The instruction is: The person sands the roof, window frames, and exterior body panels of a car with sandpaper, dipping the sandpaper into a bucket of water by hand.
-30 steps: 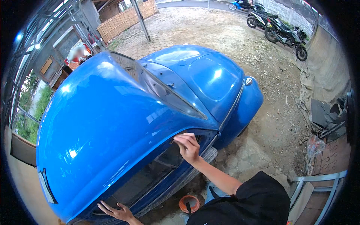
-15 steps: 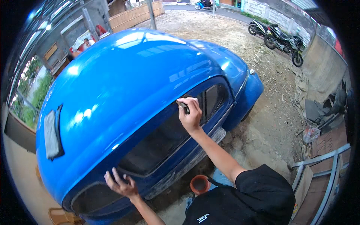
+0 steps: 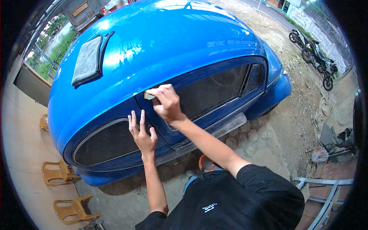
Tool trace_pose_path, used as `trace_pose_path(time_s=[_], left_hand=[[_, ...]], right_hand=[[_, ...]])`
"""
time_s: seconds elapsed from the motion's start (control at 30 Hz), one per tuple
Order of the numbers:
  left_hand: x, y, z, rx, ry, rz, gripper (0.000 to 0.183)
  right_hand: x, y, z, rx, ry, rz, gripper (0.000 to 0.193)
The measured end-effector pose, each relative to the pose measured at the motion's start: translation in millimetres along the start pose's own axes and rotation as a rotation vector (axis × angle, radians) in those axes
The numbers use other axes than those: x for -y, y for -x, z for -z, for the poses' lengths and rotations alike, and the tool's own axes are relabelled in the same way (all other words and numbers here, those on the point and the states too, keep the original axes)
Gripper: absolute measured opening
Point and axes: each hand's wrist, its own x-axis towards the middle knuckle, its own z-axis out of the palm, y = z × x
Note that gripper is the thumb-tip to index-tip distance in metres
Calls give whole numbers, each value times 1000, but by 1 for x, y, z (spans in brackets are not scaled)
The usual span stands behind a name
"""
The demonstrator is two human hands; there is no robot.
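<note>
A rounded blue car [image 3: 161, 46] fills the middle of the view. My right hand [image 3: 167, 103] is closed around a small pale pad with a dark side [image 3: 148, 95]. It holds the pad against the car's side, just under the roof edge and near the door seam. What the pad is made of, I cannot make out. My left hand [image 3: 143, 136] is open, fingers stretched upward, by the front end of the dark rear side window [image 3: 107, 143]; whether it touches the car I cannot tell. A folded grey cloth [image 3: 87, 61] with a black edge lies on the roof.
An orange bucket [image 3: 207, 163] stands on the ground near my body. Brown plastic chairs [image 3: 59, 172] line the wall at left. Motorbikes [image 3: 316, 57] are parked at the far right. A pale metal frame [image 3: 329, 199] stands at the lower right, near a clear plastic bag [image 3: 319, 155].
My view has shifted toward the car's rear. My right hand has moved back along the roof edge, from above the door window to near the door seam, close to my left hand.
</note>
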Motion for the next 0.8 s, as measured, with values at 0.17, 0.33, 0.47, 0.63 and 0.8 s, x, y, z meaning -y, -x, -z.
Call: trace_pose_path(time_s=[0.17, 0.33, 0.47, 0.63, 0.8], left_hand=[[2, 11, 3, -26, 199, 105, 69], [6, 2, 12, 14, 246, 118, 71], [11, 2, 23, 66, 363, 146, 73], [23, -13, 38, 67, 308, 26, 58], [49, -36, 43, -77, 72, -244, 35]], right_hand=[[1, 8, -3, 31, -55, 37, 31], [-4, 30, -3, 258, -220, 269, 29], [-2, 3, -11, 206, -208, 176, 38], [9, 46, -4, 239, -144, 142, 45], [15, 53, -10, 100, 87, 109, 42]])
